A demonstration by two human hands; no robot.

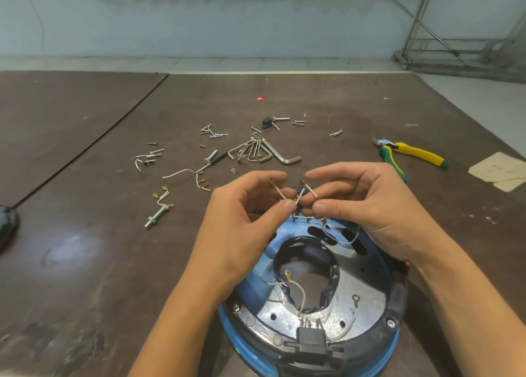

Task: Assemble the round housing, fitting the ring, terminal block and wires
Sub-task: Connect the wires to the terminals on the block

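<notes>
Blue round housing [310, 305] sits at the near table edge, black ring [397, 297] seated and a terminal block [310, 341] at its near rim. We judge wiring unfinished: several wires [299, 294] lie loose inside. We note the left hand [242, 220] and right hand [367, 206] each pinching short white leads above the far rim. Screws [213, 133] and hex keys [262, 151] lie beyond; open table [85, 248] remains left.
</notes>
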